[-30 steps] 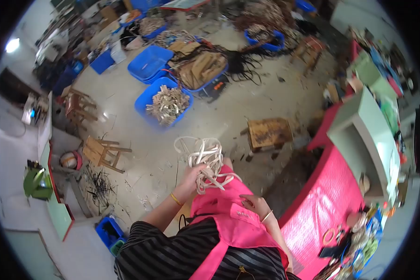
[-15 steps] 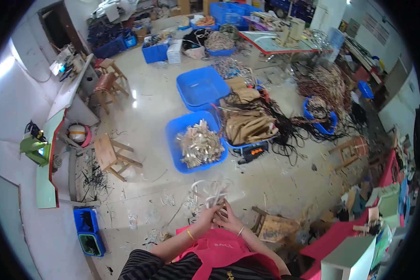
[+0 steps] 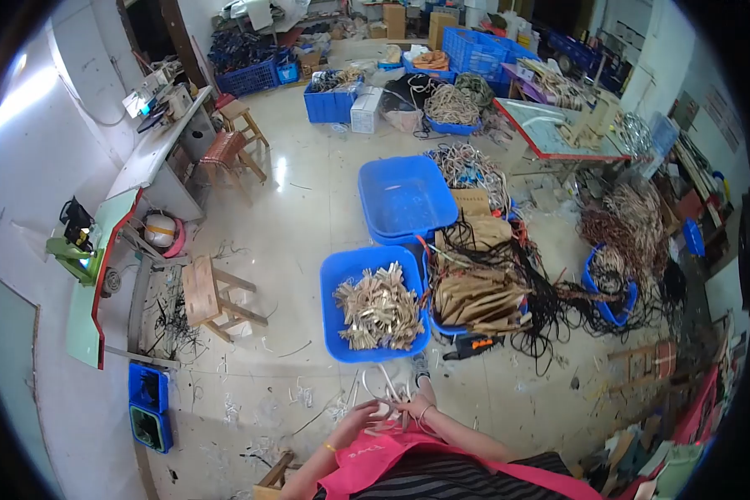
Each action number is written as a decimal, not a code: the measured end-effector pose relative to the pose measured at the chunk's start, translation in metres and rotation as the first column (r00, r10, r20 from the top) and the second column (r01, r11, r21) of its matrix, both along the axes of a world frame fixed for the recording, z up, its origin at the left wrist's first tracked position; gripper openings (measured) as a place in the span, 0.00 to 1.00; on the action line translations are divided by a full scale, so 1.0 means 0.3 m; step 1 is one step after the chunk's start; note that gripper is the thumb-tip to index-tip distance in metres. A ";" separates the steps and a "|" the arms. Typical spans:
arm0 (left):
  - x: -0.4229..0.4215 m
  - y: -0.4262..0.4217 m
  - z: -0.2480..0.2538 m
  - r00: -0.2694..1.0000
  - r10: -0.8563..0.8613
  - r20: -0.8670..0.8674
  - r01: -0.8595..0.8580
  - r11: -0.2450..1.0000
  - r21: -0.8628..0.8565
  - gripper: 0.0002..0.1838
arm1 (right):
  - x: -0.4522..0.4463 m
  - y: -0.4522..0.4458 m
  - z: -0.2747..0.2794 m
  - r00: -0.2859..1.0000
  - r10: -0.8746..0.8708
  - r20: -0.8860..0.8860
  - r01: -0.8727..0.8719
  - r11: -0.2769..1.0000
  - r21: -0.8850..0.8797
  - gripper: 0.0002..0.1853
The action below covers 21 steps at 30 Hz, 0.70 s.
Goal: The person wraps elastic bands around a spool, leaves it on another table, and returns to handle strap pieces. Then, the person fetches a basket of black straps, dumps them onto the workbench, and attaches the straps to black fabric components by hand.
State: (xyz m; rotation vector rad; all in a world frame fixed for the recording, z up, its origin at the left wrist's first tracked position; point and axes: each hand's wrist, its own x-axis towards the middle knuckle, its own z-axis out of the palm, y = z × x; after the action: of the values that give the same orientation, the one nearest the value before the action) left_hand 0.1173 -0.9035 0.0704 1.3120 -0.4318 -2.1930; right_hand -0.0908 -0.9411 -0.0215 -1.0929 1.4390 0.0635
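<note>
Low in front of my pink apron [image 3: 375, 454], both hands are close together at a small bunch of pale flat strips [image 3: 382, 385], whose ends loop upward. My right hand [image 3: 418, 407] has its fingers closed round the strips. My left hand [image 3: 358, 421] is beside it on the left, fingers bent against the same strips; its grip is partly hidden. Just beyond the hands stands a blue tub [image 3: 333, 337] piled with cut beige strip bundles [image 3: 379, 308]. A foot in a patterned shoe [image 3: 421, 364] shows by the tub's near edge.
Right of the tub, stacked brown pieces [image 3: 479, 300] lie among black cords [image 3: 546, 321]. Behind is another blue tub [image 3: 404, 196]. A wooden stool [image 3: 200, 292] stands left, and a stool edge [image 3: 271, 479] shows near my left arm. Scraps litter the floor [image 3: 250, 392].
My view has shifted, so the tubs appear lower and further right. My hands have moved slightly apart and closer to the apron, with the pale strips still between them.
</note>
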 end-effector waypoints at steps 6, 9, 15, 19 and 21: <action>-0.010 -0.341 -0.088 0.806 0.546 0.230 -0.544 0.836 -0.075 0.19 | -0.318 -0.851 -0.051 0.881 0.373 0.291 -0.402 0.915 0.043 0.22; -0.012 -0.366 -0.083 0.688 0.598 0.412 -0.622 0.778 -0.090 0.18 | -0.501 -1.737 0.228 0.764 0.636 -0.103 -0.635 0.717 -0.286 0.21; -0.064 -0.106 -0.252 0.591 0.525 0.613 -0.725 0.678 0.119 0.18 | -0.859 -3.023 1.084 0.893 -0.407 -0.194 -0.083 0.275 -0.958 0.21; -0.218 -0.107 -0.109 0.619 0.363 0.697 -0.667 0.711 0.223 0.17 | -0.869 -3.196 1.041 0.854 -0.505 -0.121 -0.038 0.172 -0.984 0.22; -0.279 -0.121 -0.083 0.640 0.335 0.691 -0.640 0.730 0.239 0.16 | -0.672 -2.924 0.865 0.947 -0.256 -0.195 -0.119 0.282 -0.952 0.18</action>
State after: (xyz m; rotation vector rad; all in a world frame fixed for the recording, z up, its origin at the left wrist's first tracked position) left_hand 0.0335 -0.9397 0.0454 2.1147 0.2753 -1.3785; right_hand -0.2924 -1.8183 0.2379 -2.0958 1.8432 -0.8970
